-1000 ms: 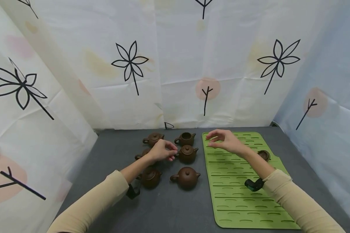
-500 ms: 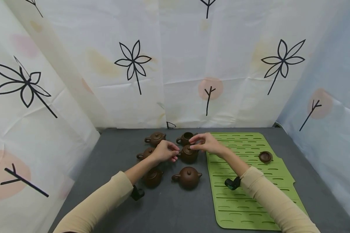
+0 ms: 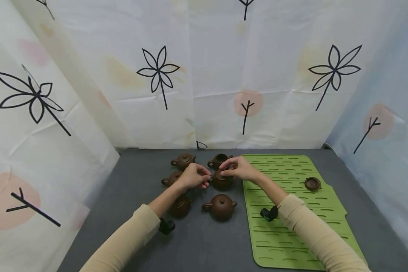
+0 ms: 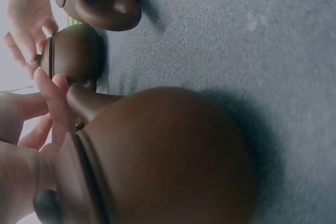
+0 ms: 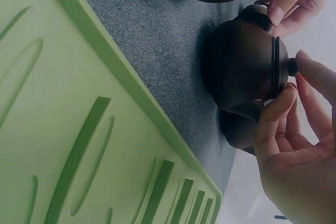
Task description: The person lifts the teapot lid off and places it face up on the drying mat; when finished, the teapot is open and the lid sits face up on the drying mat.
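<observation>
Several brown clay teapots stand on the grey table. My left hand (image 3: 194, 176) pinches the handle of the middle teapot (image 3: 222, 183) in the right-hand column; the right wrist view shows its fingertips on that handle (image 5: 257, 15). My right hand (image 3: 239, 168) is over the same teapot, thumb and fingers around the small knob (image 5: 293, 67) of its lid (image 5: 282, 66). That lid sits on the pot. Behind it is a lidless teapot (image 3: 219, 160) with a dark opening. A loose lid (image 3: 312, 184) lies on the green mat (image 3: 289, 230).
In front is another lidded teapot (image 3: 221, 207). To the left stand three more: a back one (image 3: 183, 161), a middle one (image 3: 172, 178) partly behind my left hand, and a front one (image 3: 181, 206) under my forearm. Patterned cloth (image 3: 217, 75) surrounds the table (image 3: 204, 245).
My right hand has moved left from above the green mat to the middle teapot's lid knob. My left hand has stayed at that teapot's handle. The view has shifted slightly.
</observation>
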### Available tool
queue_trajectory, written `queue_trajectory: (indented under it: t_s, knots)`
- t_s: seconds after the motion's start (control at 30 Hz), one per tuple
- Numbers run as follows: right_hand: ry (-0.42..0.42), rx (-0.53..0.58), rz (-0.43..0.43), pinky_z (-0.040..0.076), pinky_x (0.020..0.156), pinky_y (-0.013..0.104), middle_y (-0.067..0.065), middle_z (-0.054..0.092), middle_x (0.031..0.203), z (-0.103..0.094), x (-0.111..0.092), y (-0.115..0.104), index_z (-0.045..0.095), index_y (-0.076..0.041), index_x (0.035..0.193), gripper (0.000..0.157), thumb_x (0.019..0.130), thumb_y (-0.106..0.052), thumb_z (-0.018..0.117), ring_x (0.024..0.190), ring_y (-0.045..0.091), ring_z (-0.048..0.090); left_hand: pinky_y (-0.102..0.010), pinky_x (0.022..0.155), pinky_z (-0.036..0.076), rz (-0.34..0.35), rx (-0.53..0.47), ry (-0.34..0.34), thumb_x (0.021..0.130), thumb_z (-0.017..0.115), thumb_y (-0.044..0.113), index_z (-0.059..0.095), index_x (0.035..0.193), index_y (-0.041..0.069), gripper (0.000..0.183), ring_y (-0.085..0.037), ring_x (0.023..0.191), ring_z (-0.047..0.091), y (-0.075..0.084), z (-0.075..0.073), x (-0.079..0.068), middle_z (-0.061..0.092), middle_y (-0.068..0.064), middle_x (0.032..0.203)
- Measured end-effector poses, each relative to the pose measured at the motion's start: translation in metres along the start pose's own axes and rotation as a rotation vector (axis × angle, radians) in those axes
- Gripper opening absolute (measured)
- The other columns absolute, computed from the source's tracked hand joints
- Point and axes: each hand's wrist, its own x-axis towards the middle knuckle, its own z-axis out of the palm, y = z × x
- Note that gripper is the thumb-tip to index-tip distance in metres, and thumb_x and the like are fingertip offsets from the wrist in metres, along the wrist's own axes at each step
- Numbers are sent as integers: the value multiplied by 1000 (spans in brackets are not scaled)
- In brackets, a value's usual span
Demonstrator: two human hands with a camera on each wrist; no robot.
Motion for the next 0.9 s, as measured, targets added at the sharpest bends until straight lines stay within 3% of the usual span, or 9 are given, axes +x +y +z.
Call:
queue_trajectory:
  t_s: [0.33, 0.7, 0.9]
  knots:
    - [12, -41, 12, 64, 72, 46, 23, 76, 128, 0, 1, 1, 79, 0, 122, 25, 101, -14, 78, 84, 29, 73, -27, 68, 68, 0, -30, 8, 104, 70, 2, 76, 117, -7, 17, -7, 69, 73, -4, 0, 0, 76, -29, 110]
    - [0, -35, 11, 64, 71, 44, 26, 75, 129, -2, 1, 2, 79, 1, 121, 25, 101, -14, 78, 80, 20, 70, -30, 67, 69, -13, -20, 35, 102, 72, 0, 77, 115, -7, 15, -8, 67, 73, -2, 0, -2, 78, -26, 106]
    - [-2, -33, 17, 64, 71, 42, 25, 75, 129, -1, 1, 4, 79, 1, 122, 26, 101, -14, 79, 81, 17, 70, -36, 74, 71, -28, -39, 27, 102, 72, -1, 77, 116, -7, 16, -9, 71, 76, 0, 0, -5, 78, -28, 110]
